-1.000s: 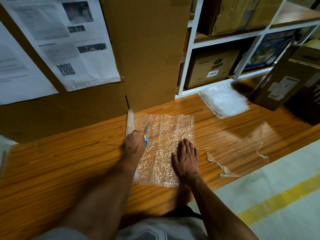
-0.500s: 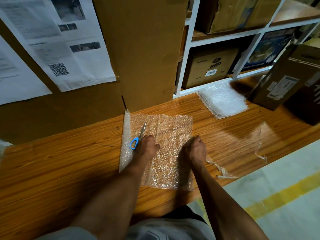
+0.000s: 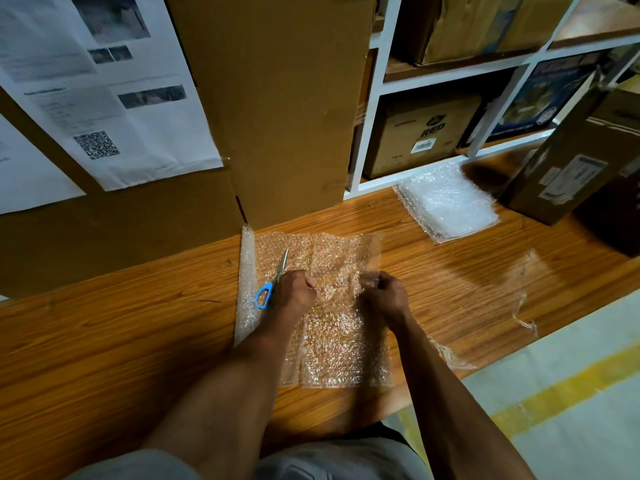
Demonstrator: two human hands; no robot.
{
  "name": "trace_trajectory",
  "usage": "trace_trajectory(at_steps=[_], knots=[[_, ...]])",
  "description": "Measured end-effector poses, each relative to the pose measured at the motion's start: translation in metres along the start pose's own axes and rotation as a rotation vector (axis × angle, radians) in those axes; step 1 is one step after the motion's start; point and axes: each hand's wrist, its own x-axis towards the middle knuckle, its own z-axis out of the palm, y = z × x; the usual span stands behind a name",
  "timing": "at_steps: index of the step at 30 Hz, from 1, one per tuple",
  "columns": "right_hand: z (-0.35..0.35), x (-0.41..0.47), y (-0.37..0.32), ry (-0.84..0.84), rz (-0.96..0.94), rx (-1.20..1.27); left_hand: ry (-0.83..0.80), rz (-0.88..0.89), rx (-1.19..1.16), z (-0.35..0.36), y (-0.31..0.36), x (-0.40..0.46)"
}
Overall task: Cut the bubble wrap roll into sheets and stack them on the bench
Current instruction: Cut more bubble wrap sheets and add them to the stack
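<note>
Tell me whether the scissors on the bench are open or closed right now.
Closed, as far as it shows. The scissors show one narrow silver point on the bubble wrap sheet, blue handle beside the left hand, which hides the pivot.

bench (image 3: 104, 341): bubble wrap sheet (image 3: 332, 327) at centre | scissors (image 3: 273, 282) on sheet's left part | narrow strip (image 3: 246, 289) along sheet's left edge | sheet stack (image 3: 446, 206) behind, right | cardboard panel (image 3: 277, 98) behind sheet | shelf unit (image 3: 374, 98) behind stack

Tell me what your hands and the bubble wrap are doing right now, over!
Left hand holds blue scissors. Right hand pinches cut sheet flat on bench. Finished stack waits far right. Scraps nearby, path clear.
</note>
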Motion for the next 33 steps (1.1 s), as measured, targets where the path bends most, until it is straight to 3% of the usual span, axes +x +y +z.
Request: trace_trajectory(at_steps=[4,7,12,17,25,28,33], knots=[[0.0,0.001,-0.007,-0.168,0.074,0.248,-0.029,-0.002,-0.02,-0.003,-0.001,0.001],[-0.002,-0.004,-0.017,-0.254,-0.019,0.231,-0.045,-0.001,-0.048,-0.002,-0.003,0.002],[-0.009,-0.013,-0.029,-0.351,-0.072,0.181,-0.133,-0.04,-0.364,-0.007,0.004,0.001],[-0.018,-0.019,-0.036,-0.382,-0.152,0.109,-0.284,-0.075,-0.627,-0.015,0.01,-0.007],[-0.028,-0.036,-0.055,-0.334,-0.323,0.144,-0.276,-0.089,-0.71,-0.029,0.002,0.011],[-0.033,-0.043,-0.066,-0.32,-0.427,0.03,-0.227,-0.091,-0.737,-0.049,0.015,-0.003],[-0.042,-0.036,-0.077,-0.339,-0.524,-0.351,-0.186,0.12,-0.809,-0.072,0.029,-0.014]])
